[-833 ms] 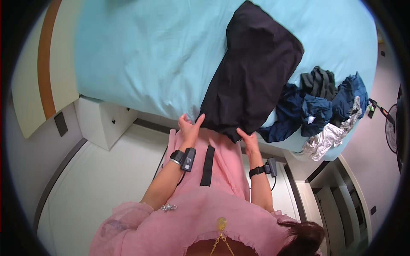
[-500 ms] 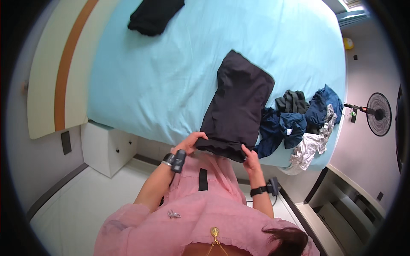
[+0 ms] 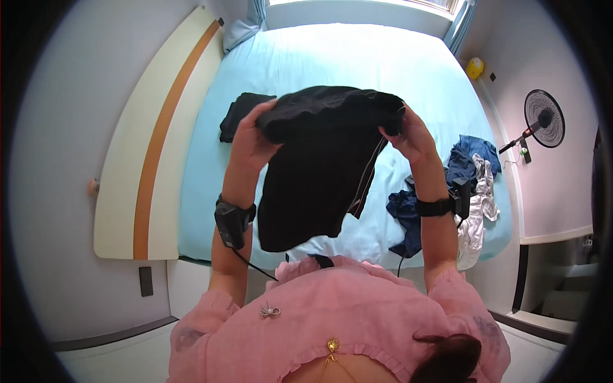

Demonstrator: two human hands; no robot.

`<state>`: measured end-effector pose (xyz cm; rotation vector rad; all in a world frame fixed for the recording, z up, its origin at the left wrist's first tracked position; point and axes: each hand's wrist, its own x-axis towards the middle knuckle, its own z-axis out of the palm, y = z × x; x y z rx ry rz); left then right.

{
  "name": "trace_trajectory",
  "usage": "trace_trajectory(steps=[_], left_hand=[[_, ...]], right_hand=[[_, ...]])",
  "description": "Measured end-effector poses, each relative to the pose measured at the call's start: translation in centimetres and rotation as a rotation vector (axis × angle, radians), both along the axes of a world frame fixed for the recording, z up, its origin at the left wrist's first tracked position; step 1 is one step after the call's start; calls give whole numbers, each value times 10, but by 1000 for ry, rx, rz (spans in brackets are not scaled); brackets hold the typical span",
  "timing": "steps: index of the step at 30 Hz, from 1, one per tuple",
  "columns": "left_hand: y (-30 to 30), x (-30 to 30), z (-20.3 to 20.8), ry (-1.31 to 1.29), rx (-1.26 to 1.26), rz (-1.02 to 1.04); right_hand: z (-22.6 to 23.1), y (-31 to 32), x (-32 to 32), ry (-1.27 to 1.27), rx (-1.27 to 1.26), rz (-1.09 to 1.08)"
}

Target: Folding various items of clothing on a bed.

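A pair of black pants (image 3: 313,182) hangs in the air over the near part of the bed, its gathered waistband uppermost and its lower end loose. Thin pale piping runs down its right side. My left hand (image 3: 252,137) is closed on the left end of the waistband, thumb and fingers partly hidden by the cloth. At the right end, my right hand (image 3: 414,135) pinches the same band. Behind my left hand, a folded black garment (image 3: 239,115) lies on the light blue bed sheet (image 3: 338,57).
Crumpled dark blue clothes (image 3: 403,214) and white-grey clothes (image 3: 476,223) lie at the bed's right side. A cream headboard (image 3: 131,198) with a brown stripe borders the left. A black fan (image 3: 544,119) stands to the right. Cables trail from the devices on both wrists.
Both hands have lifted the black pants off the bed, up and away from my body, so they now hang down. The view has tilted up, showing the window and curtains.
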<state>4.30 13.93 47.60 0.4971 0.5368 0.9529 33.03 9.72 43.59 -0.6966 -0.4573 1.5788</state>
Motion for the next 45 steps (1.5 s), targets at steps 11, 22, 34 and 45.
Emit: trace_trajectory(steps=[11, 22, 34, 45], left_hand=[[46, 19, 5, -42, 6, 75], [68, 34, -13, -80, -120, 146], [-12, 113, 0, 1440, 1672, 673], [-23, 89, 50, 999, 1345, 293]], right_hand=[[0, 40, -4, 161, -40, 120], [-3, 64, 9, 102, -142, 110], [38, 35, -26, -139, -19, 198], [-10, -47, -49, -850, 459, -377]])
